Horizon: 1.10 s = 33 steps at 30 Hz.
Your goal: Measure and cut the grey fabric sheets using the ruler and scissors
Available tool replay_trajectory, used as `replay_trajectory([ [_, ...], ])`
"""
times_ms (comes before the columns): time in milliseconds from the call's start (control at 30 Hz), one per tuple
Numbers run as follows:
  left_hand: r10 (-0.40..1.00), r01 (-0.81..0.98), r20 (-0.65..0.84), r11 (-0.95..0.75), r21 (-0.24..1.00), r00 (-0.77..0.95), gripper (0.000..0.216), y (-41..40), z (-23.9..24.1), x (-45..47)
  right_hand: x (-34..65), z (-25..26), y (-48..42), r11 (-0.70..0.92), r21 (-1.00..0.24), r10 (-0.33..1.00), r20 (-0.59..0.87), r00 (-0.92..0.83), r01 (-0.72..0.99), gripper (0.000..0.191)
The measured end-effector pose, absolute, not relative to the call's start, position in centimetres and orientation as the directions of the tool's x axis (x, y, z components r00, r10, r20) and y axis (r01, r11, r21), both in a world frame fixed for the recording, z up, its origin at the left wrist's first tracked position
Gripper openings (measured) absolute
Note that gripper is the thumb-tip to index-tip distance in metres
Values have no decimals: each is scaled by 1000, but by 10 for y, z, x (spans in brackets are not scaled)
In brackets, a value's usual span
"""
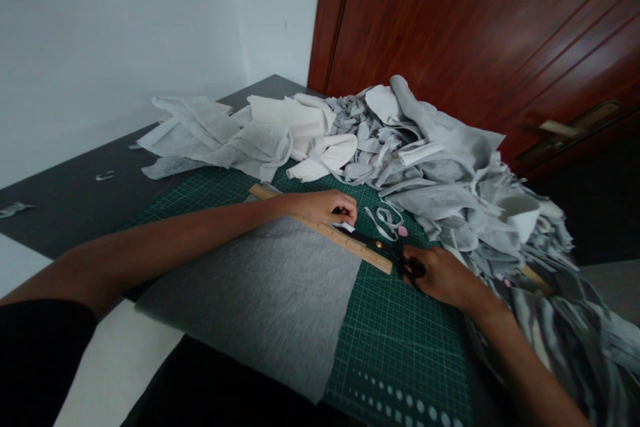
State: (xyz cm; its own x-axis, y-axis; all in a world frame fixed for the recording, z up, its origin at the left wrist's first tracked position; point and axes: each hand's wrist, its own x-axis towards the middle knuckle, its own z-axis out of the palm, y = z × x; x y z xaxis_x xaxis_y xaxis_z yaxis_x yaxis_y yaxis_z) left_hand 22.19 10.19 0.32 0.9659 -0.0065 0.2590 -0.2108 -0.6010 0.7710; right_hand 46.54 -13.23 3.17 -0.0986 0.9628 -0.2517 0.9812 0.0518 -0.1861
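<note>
My right hand (443,273) is closed around the black handles of a pair of scissors (387,250). Their blades point left along the far edge of a wooden ruler (360,248). The ruler lies across a grey felt-like fabric sheet (265,293). At the blade end, my left hand (333,207) has its fingers curled together, pinching a narrow whitish fabric strip (345,226). The blade tips are partly hidden there. Underneath, a green cutting mat (400,340) with a printed grid covers part of the table.
A big heap of grey and white fabric scraps (440,167) runs along the back and right. Pale fabric pieces (215,133) lie at the back left. Thin offcuts (387,220) and a pink round bit (403,231) rest on the mat. Behind stands a wooden door (475,27).
</note>
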Motion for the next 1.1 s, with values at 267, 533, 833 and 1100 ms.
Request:
replay_trajectory([
  [267, 4, -197, 250, -601, 775, 968, 17, 102, 3, 222, 463, 35, -132, 52, -202, 963, -251, -103, 978, 4],
  [533, -1, -234, 285, -573, 786, 959, 17, 102, 3, 222, 464, 32, -132, 67, -188, 965, -236, -111, 980, 2],
  [833, 4, -236, 288, -562, 793, 958, 17, 101, 5, 221, 465, 33, -132, 69, -203, 960, -252, -120, 977, 3],
  [1100, -6, -229, 276, -580, 782, 961, 18, 103, 2, 222, 465, 32, -132, 70, -205, 963, -242, -120, 976, 3],
])
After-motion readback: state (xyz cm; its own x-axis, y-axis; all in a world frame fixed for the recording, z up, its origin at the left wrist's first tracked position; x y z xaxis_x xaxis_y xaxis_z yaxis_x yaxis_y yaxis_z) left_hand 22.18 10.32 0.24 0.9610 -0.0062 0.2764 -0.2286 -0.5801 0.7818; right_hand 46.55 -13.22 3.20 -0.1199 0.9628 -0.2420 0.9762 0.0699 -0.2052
